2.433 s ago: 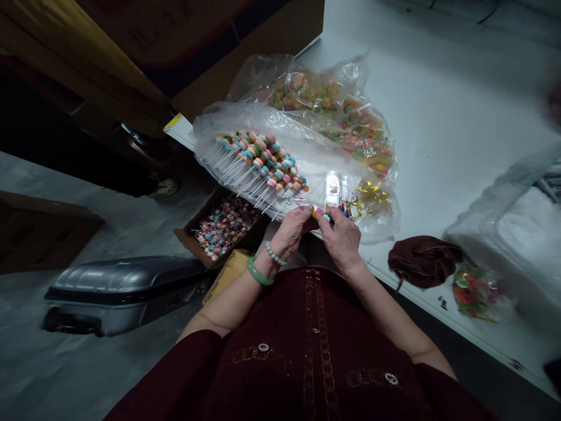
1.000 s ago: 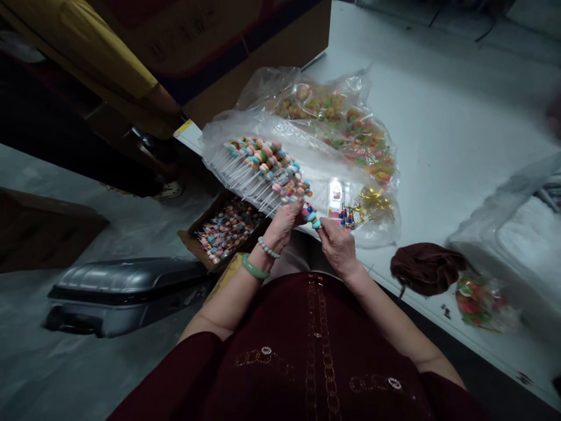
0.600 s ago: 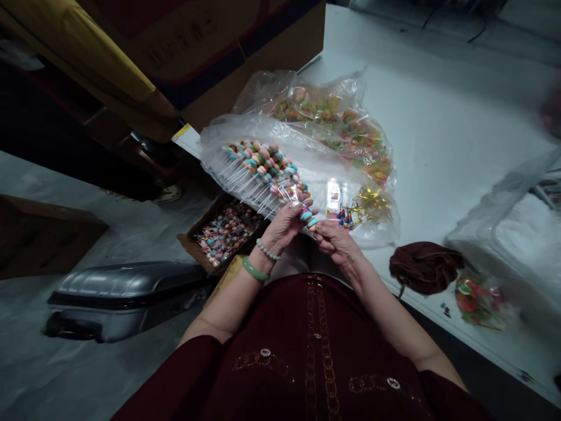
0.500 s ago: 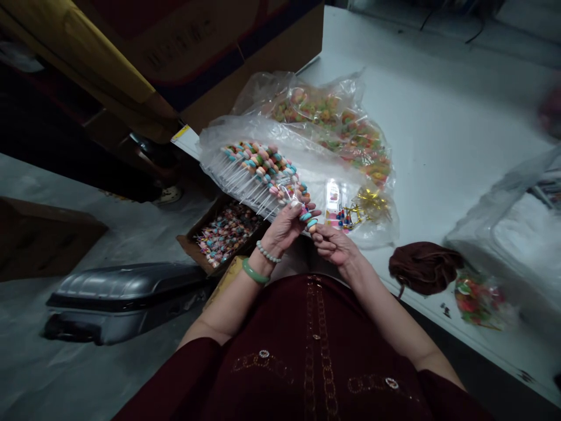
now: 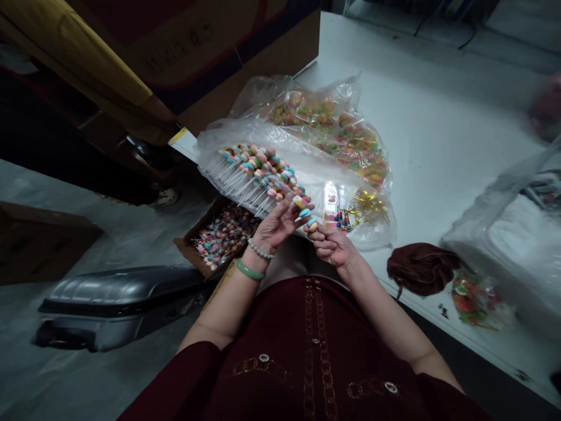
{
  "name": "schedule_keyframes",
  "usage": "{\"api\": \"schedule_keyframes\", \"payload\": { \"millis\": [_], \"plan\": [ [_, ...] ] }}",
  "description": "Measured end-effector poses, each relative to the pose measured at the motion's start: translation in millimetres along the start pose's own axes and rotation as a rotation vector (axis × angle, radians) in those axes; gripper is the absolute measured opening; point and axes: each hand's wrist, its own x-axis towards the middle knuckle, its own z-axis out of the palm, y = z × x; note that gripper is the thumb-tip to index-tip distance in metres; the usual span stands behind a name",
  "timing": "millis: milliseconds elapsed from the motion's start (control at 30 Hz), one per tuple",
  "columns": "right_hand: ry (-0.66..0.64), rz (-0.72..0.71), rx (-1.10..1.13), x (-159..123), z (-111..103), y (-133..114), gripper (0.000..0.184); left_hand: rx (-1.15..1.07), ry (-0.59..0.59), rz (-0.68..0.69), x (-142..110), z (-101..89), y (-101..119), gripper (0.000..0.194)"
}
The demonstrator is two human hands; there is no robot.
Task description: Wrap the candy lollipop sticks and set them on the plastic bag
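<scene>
My left hand [image 5: 276,222], with a green bangle and a bead bracelet on the wrist, is closed round the upper part of a candy skewer [image 5: 308,215] of pastel rings. My right hand [image 5: 332,245] pinches the skewer's lower end, palm turned up. Both hands hover at the near edge of the white table [image 5: 438,117]. Just beyond them lies a clear plastic sheet [image 5: 315,169] bearing a row of finished candy skewers [image 5: 258,169] with white sticks pointing left. Gold twist ties [image 5: 370,202] lie on the sheet to the right.
A clear bag of loose coloured candy [image 5: 346,131] lies further back. A brown cloth bundle [image 5: 421,269] and a small candy bag [image 5: 475,298] lie right. Below the table stand a cardboard box of skewers [image 5: 223,234] and a grey suitcase [image 5: 118,301]. Brown cartons [image 5: 197,52] stand behind.
My hands lifted the skewer from the table edge and turned it; my right hand rolled palm-up. The view drifted slightly.
</scene>
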Motion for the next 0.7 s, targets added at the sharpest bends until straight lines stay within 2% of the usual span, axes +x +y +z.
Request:
{"api": "schedule_keyframes", "payload": {
  "millis": [133,233,300,367,433,500,600,700],
  "plan": [
    [0.037,0.005,-0.126,2.1,5.2,-1.5,0.013,-0.014,0.053,0.031,11.5,5.4,8.1,0.033],
    [0.131,-0.116,-0.265,4.4,11.1,1.4,0.013,-0.032,0.159,0.133,17.9,15.3,-4.9,0.026],
    [0.240,-0.243,-0.415,5.6,14.5,5.6,0.017,-0.042,0.222,0.190,19.5,19.3,-15.2,0.026],
    [0.420,-0.454,-0.684,5.7,16.4,11.3,0.021,-0.049,0.234,0.211,19.3,19.8,-22.4,0.026],
    [0.622,-0.719,-1.077,4.7,15.8,17.5,0.023,-0.060,0.201,0.223,18.0,18.2,-25.6,0.025],
    [0.763,-0.890,-1.494,3.0,13.0,23.5,0.027,-0.076,0.164,0.236,16.3,16.6,-26.0,0.025],
    [0.816,-0.898,-1.932,1.2,7.5,29.8,0.038,-0.089,0.127,0.226,13.7,15.9,-25.2,0.027],
    [0.784,-0.889,-2.063,2.2,5.9,31.2,0.041,-0.079,0.080,0.211,11.9,15.3,-25.7,0.029]
  ]
}}
